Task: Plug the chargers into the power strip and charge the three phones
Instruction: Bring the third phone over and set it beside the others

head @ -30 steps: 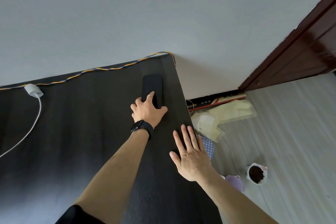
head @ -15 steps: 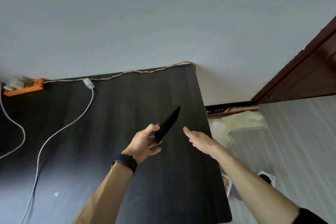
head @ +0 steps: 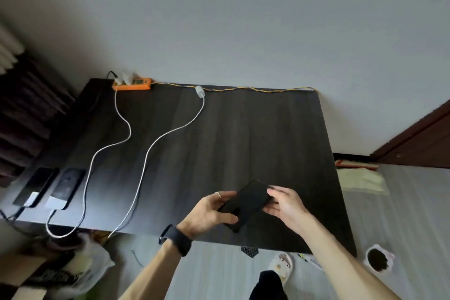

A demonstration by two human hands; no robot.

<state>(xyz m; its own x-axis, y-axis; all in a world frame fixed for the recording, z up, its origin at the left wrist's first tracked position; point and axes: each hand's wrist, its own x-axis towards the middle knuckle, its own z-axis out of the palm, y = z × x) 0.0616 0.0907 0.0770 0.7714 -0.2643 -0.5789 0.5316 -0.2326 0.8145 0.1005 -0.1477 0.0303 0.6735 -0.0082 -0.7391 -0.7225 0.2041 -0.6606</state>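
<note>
Dark matt wood-grain tabletop (head: 219, 143); smooth black glossy slab phone (head: 246, 204) with a dull sheen; orange plastic power strip (head: 132, 84); white smooth plastic charger block (head: 199, 91); braided-looking white cable (head: 155, 146); matt black rubbery wristband (head: 176, 238).

Both hands grip a slim black slab-shaped phone (head: 246, 203) above the dark wood-grain worktop (head: 243, 134): the left hand (head: 209, 212) at its near end, the right hand (head: 286, 204) at its far end. A loose white charger cable (head: 155, 143) lies left of the left hand.

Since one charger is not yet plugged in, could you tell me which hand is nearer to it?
Left. The left hand is closer to the loose charger; the right hand is further right. Both hold the phone.
</note>
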